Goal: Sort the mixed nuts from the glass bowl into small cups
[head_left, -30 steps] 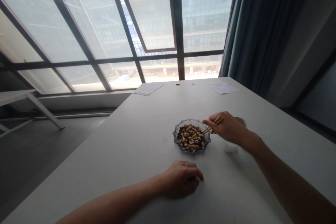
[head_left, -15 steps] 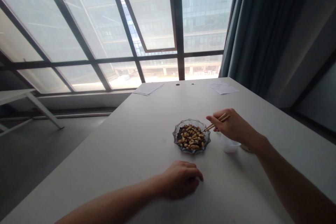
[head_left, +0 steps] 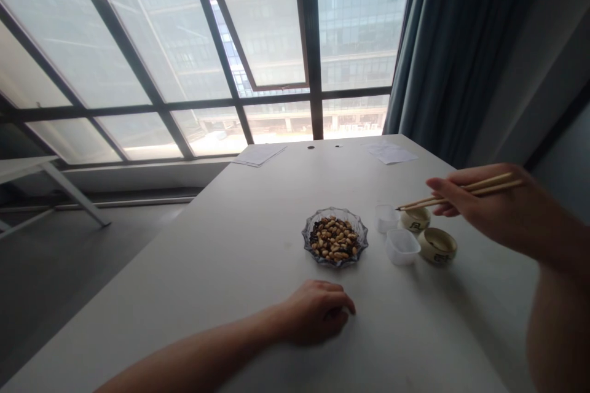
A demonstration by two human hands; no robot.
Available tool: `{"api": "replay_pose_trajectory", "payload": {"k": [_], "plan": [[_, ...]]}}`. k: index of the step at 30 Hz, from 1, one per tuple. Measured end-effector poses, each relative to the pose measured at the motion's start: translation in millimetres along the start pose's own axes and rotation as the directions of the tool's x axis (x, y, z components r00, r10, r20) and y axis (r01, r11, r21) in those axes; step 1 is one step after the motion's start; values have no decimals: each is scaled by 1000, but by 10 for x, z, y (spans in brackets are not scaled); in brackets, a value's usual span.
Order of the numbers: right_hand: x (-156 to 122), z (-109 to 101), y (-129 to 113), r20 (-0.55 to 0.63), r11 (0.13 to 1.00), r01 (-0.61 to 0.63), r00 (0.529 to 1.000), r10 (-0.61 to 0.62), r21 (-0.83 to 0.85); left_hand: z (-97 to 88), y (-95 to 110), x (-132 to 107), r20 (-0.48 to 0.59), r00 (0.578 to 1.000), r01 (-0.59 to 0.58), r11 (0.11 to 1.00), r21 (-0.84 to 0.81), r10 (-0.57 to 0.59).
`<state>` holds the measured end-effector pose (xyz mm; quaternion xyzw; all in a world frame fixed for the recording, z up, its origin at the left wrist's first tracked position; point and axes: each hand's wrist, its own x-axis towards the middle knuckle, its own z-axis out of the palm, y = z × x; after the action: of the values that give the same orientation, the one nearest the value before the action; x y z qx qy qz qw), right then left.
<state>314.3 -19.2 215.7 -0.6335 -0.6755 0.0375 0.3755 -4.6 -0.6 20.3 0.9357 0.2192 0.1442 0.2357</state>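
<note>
My right hand [head_left: 488, 204] is shut on a pair of wooden chopsticks [head_left: 461, 191], and their tips point left in the air above a small ceramic cup [head_left: 415, 219]. Beside that cup stand a second ceramic cup [head_left: 437, 245] and two small clear plastic cups [head_left: 402, 247] [head_left: 386, 218]. A scalloped glass dish [head_left: 322, 215] holds peanuts [head_left: 334, 239] mixed with darker pieces. My left hand [head_left: 318, 313] rests curled on the table just below the dish, not touching it, with nothing visible in it.
The white table [head_left: 193, 295] runs towards a large window, with loose sheets of paper [head_left: 259, 155] [head_left: 391, 155] at its far end. A dark curtain [head_left: 452, 43] hangs to the right. Another white table [head_left: 27, 172] stands at the far left.
My right hand has moved right and upwards, away from the dish, with the chopsticks still in it. This uncovers the cups. My left hand has stayed in place.
</note>
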Motion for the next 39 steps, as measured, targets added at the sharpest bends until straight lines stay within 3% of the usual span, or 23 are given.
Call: {"api": "replay_pose_trajectory", "payload": {"k": [3,7,13,23,32,39], "plan": [[8,-179,215,8,989,-140,990,140,-57,2,-2,1,2,1000,2,1000,1,-2],[103,-179,513,149,960,-278,949,279,-23,11,-6,-5,1,1000,7,1000,5,-7],[239,-78,636,298,957,-288,918,262,45,20,-12,-9,2,1000,11,1000,13,-11],[219,-78,652,233,968,-243,947,222,67,1,3,-3,16,1000,6,1000,10,-6],[197,-67,586,247,952,-282,938,245,124,3,2,1,7,1000,10,1000,11,-10],[216,-45,581,351,968,-225,920,173,112,-10,5,6,19,1000,3,1000,10,-3]]}}
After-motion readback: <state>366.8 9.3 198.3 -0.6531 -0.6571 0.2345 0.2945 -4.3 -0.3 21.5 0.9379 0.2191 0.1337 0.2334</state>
